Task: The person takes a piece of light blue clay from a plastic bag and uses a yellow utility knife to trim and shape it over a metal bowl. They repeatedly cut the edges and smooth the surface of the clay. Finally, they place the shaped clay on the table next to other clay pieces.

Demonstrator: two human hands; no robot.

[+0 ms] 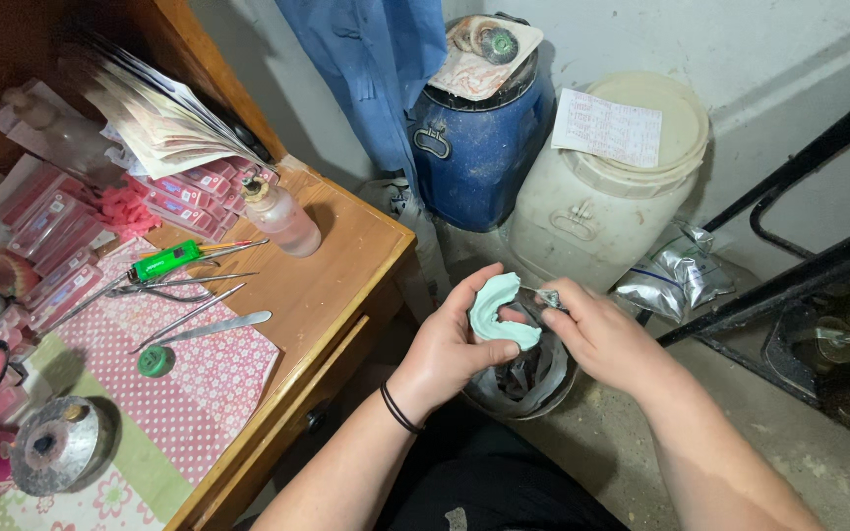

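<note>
Mould (pixel 500 317), pale green and horseshoe-shaped, sits clasped in the left hand (pixel 450 349), thumb on its near side and fingers wrapped behind it, so its back is hidden; the right hand (pixel 597 334) is closed around a thin metal tool (pixel 547 295), whose tip touches the upper edge of the mould, though the handle is buried in the fist and its kind is hard to make out; a black band (pixel 398 409) circles the left wrist just below the grip. Directly under both hands stands a small bin (pixel 525 383) lined with dark plastic, its contents mostly covered by the hands; beyond the grip rise a blue barrel (pixel 474 147) with a rag on its lid and a white tub (pixel 607 187) topped by a sheet of paper, with silver foil bags (pixel 676 280) beside the tub. Left of the grip, well apart, a wooden table (pixel 332 285) carries a pink patterned cloth (pixel 199 379); on it lie metal hand tools (pixel 194 310), a green lighter (pixel 164 261) and a small green roll (pixel 155 361); a clear bottle (pixel 282 216) stands nearer the table's corner; a round metal burner (pixel 56 444) sits at the near left; pink boxes (pixel 61 246) farther left are cut off by the frame; blue fabric (pixel 371 59) hangs behind the barrel.
</note>
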